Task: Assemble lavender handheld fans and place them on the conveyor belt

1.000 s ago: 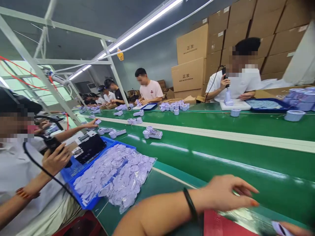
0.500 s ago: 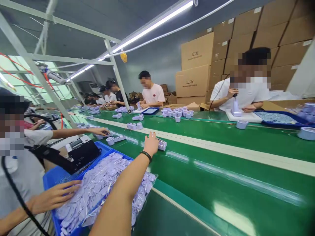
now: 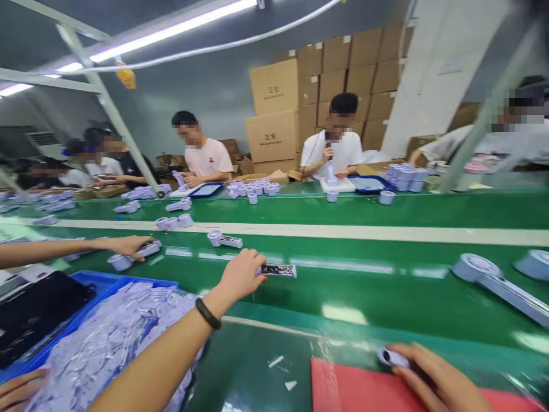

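Green conveyor belt point(image 3: 386, 214) runs the whole length of this factory room, with a pale stripe point(image 3: 343, 232) down its middle and people seated along both sides. Stacked brown cardboard boxes point(image 3: 300, 103) fill the back wall, and long fluorescent tube lights point(image 3: 171, 26) hang from a white metal frame overhead. Nearer the camera, the green tabletop point(image 3: 257, 366) edges the belt, with a flat red mat point(image 3: 351, 389) lying on it at the bottom right.

Containers next: a blue plastic bin point(image 3: 128, 281) at the lower left is heaped with small pale lilac plastic pieces in clear bags point(image 3: 107, 343). A black box-shaped device point(image 3: 38, 309) sits just beside it to the left. Across the belt there's a dark blue tray point(image 3: 369, 183) in front of a co-worker in white, holding something pale I can't make out, and a cluster of small lilac round cups point(image 3: 257, 187) nearby.

Left hand point(image 3: 242, 274) is stretched out over the belt, fingers closed on the end of a lilac handheld fan part with a dark panel point(image 3: 278, 270), which lies flat on the belt. Right hand point(image 3: 433, 380) is at the bottom edge over the red mat, pinching a small lilac rounded piece point(image 3: 391, 357). A co-worker's hand point(image 3: 126, 246) on the left rests on another lilac part point(image 3: 148, 249).
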Tool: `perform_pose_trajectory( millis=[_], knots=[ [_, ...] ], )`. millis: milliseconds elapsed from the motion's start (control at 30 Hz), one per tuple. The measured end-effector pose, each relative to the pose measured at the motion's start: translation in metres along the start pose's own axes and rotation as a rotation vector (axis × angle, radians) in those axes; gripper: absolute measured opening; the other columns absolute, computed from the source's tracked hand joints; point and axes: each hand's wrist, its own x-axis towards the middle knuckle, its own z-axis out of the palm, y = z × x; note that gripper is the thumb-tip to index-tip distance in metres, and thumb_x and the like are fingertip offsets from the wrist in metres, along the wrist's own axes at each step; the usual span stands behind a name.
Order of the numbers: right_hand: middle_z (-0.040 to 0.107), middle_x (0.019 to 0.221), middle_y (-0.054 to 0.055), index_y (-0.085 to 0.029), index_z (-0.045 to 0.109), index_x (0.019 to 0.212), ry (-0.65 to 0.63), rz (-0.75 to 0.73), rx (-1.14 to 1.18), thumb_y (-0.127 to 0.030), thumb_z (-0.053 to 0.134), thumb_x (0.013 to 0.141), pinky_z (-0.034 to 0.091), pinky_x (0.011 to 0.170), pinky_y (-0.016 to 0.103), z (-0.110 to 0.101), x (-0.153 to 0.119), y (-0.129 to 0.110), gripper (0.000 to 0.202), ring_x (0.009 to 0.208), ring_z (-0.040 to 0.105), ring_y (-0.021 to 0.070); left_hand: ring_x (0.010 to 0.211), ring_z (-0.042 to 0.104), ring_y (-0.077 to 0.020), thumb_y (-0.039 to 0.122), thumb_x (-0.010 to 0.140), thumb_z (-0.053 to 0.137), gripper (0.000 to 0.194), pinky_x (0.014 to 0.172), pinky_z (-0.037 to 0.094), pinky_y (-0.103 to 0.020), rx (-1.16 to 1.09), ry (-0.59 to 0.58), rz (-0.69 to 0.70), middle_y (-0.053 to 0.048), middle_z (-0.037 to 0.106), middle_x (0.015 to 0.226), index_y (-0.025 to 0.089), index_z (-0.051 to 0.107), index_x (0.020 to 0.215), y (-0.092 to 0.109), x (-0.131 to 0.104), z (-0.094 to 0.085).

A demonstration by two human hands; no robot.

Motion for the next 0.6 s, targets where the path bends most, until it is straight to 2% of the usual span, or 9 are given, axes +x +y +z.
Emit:
perform_pose_trajectory(
  millis=[133, 200, 267, 333, 400, 600],
  knots=[
    [0.063, 0.102, 0.003, -0.028, 0.059, 0.117, 0.007, 0.096, 0.069, -0.04, 0.04, 0.105, 0.052, 0.076, 0.032, -0.03, -0.005, -0.039, 0.026, 0.089, 0.061, 0.0186, 0.098, 0.048, -0.0221, 0.034, 0.083, 0.079, 0.028, 0.081, 0.046, -0.036, -0.129, -0.006, 0.24, 0.001, 0.055, 0.1, 0.024, 0.061, 0.102, 0.106, -0.035, -0.013],
    [0.061, 0.097, 0.003, -0.026, 0.057, 0.117, 0.018, 0.115, 0.075, -0.038, 0.04, 0.105, 0.048, 0.073, 0.032, -0.043, -0.012, -0.062, 0.024, 0.085, 0.058, 0.0183, 0.096, 0.048, -0.023, 0.033, 0.082, 0.079, 0.028, 0.078, 0.046, -0.038, -0.196, -0.04, 0.328, -0.001, 0.054, 0.099, 0.024, 0.061, 0.101, 0.147, -0.05, -0.012],
    [0.06, 0.094, 0.002, -0.026, 0.058, 0.115, 0.022, 0.136, 0.059, -0.035, 0.041, 0.105, 0.045, 0.071, 0.032, -0.052, -0.021, -0.078, 0.022, 0.081, 0.056, 0.018, 0.097, 0.047, -0.0244, 0.033, 0.081, 0.079, 0.028, 0.078, 0.046, -0.039, -0.253, -0.076, 0.401, -0.002, 0.054, 0.1, 0.023, 0.061, 0.101, 0.177, -0.06, -0.005],
    [0.06, 0.094, 0.002, -0.025, 0.058, 0.111, 0.019, 0.155, 0.03, -0.03, 0.042, 0.103, 0.043, 0.072, 0.033, -0.055, -0.03, -0.087, 0.019, 0.082, 0.056, 0.0184, 0.097, 0.046, -0.0249, 0.032, 0.082, 0.078, 0.026, 0.08, 0.046, -0.04, -0.296, -0.096, 0.454, -0.003, 0.053, 0.1, 0.021, 0.061, 0.099, 0.198, -0.065, 0.004],
    [0.061, 0.097, 0.003, -0.023, 0.059, 0.107, -0.006, 0.175, -0.012, -0.024, 0.045, 0.1, 0.042, 0.075, 0.034, -0.054, -0.034, -0.091, 0.016, 0.086, 0.056, 0.0199, 0.096, 0.046, -0.0246, 0.028, 0.083, 0.077, 0.024, 0.082, 0.045, -0.04, -0.344, -0.099, 0.478, -0.004, 0.053, 0.1, 0.019, 0.06, 0.096, 0.208, -0.066, 0.013],
    [0.06, 0.096, 0.006, -0.016, 0.061, 0.104, -0.114, 0.19, -0.244, -0.017, 0.05, 0.097, 0.039, 0.077, 0.039, -0.041, -0.018, -0.105, 0.013, 0.09, 0.055, 0.0252, 0.106, 0.047, -0.0234, 0.023, 0.082, 0.079, 0.038, 0.095, 0.041, -0.039, -0.645, -0.044, 0.582, -0.003, 0.055, 0.113, 0.021, 0.057, 0.113, 0.207, -0.064, 0.02]
  ],
)
